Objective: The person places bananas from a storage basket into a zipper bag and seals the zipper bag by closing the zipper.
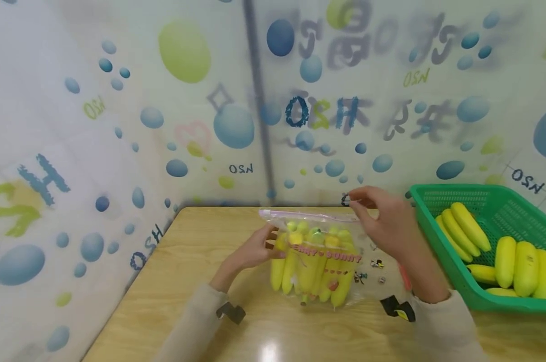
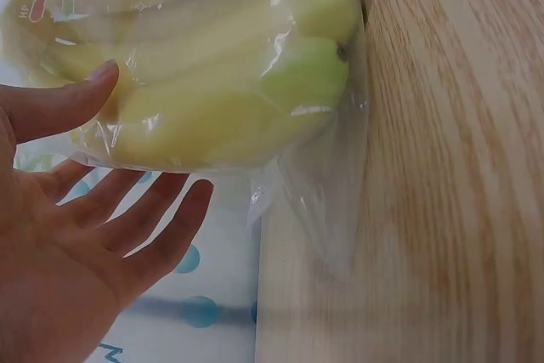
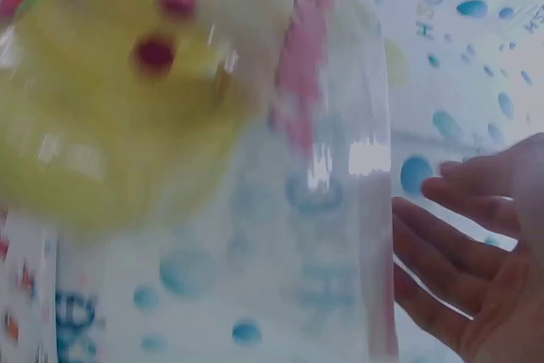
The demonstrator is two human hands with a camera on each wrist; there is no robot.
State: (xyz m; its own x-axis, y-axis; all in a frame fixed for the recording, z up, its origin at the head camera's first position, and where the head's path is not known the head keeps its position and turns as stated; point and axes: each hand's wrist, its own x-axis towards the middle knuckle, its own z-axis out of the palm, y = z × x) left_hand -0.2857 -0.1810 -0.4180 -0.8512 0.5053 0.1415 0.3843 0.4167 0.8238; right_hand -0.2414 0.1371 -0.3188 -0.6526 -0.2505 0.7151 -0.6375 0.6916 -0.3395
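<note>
A clear zip bag (image 1: 313, 261) with pink lettering stands upright in the middle of the table, packed with yellow bananas (image 2: 195, 116). Along its top runs a pale purple zip strip (image 1: 313, 216), with a slider at the left end. My left hand (image 1: 256, 246) grips the bag's left side, thumb (image 2: 98, 87) on the front and fingers behind it. Up at the right end of the zip is my right hand (image 1: 386, 218), its fingers loosely bent and holding nothing. In the right wrist view its fingertips (image 3: 404, 210) are right at the bag's edge.
At the right, a green basket (image 1: 454, 188) holds several bunches of bananas (image 1: 463, 229). Flat clear plastic with small cartoon prints (image 1: 377, 264) lies on the table (image 1: 186, 251) beside the bag. A patterned curtain (image 1: 200, 166) rises behind the table's far edge.
</note>
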